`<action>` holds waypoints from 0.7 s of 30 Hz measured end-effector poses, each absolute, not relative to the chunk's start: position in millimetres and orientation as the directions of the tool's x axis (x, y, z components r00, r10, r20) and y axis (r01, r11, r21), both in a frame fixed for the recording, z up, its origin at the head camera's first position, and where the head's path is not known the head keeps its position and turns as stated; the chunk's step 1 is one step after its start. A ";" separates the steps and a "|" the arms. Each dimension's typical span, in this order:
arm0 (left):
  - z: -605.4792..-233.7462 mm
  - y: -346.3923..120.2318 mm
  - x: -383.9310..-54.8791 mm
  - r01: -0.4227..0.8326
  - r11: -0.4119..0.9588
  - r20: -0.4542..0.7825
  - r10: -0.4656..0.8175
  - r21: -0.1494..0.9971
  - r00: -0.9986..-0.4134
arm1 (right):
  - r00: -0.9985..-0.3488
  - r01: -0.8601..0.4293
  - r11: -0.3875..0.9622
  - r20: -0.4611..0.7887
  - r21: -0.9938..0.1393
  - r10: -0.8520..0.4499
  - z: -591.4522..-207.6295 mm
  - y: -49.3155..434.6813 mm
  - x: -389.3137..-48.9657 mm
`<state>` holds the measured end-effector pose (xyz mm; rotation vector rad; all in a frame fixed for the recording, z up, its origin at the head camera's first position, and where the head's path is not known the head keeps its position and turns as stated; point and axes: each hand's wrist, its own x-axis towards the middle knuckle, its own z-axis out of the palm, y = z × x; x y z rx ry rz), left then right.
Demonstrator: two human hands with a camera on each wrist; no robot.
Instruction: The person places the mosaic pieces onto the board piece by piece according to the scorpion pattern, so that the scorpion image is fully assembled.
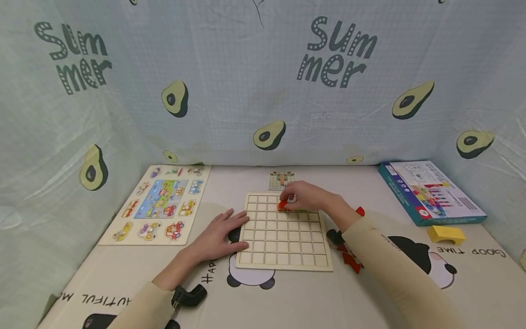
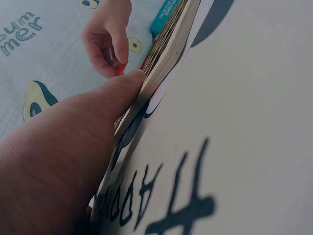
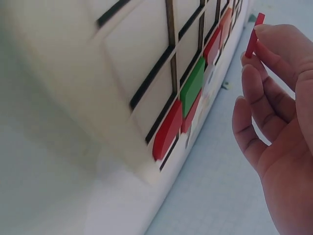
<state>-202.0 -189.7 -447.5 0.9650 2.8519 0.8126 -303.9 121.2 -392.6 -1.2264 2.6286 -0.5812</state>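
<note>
A wooden grid board (image 1: pixel 282 235) lies in front of me, divided into small square cells. My left hand (image 1: pixel 218 236) rests at its left side, fingers spread, with fingertips and thumb on the edge. Over the board's far part, my right hand (image 1: pixel 307 196) pinches a thin flat red piece (image 3: pixel 255 36) between thumb and fingers. In the right wrist view a green piece (image 3: pixel 193 87) and a red tile (image 3: pixel 167 131) sit in cells along the far side, with more red and orange ones beyond. A small pattern card (image 1: pixel 281 180) lies just behind the board.
Loose red pieces (image 1: pixel 351 262) lie by the right forearm, partly hidden under it. At the left is a picture puzzle board (image 1: pixel 193 228). A flat box (image 1: pixel 435 192) and a yellow arch block (image 1: pixel 446 235) are at the right. A patterned cloth wall (image 1: pixel 230 91) stands behind.
</note>
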 end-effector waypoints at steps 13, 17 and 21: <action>-446.9 -188.6 -202.6 0.551 0.673 0.133 0.567 0.493 -0.813 | -0.647 -0.671 0.601 -0.054 -0.435 -0.761 -393.0 95.7 -311.8; -447.8 -188.9 -202.6 0.549 0.675 0.131 0.566 0.493 -0.814 | -0.643 -0.666 0.606 -0.076 -0.434 -0.762 -394.8 88.9 -313.2; -448.0 -188.7 -202.6 0.554 0.671 0.138 0.568 0.492 -0.811 | -0.636 -0.675 0.610 -0.091 -0.415 -0.766 -397.3 83.9 -312.9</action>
